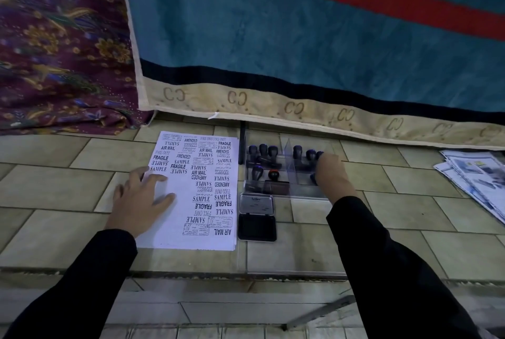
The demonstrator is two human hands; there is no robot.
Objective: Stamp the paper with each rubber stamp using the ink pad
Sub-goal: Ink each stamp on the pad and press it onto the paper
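Right hand (329,172) fingers among tray stamps (297,155), grip unclear, left hand (139,199) flat on paper (202,202)

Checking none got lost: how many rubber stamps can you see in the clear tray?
8 visible. Three stand at the left compartment's back, two at its front. Three are in the right compartment's back, the rightmost partly behind the right hand, which may hide more.
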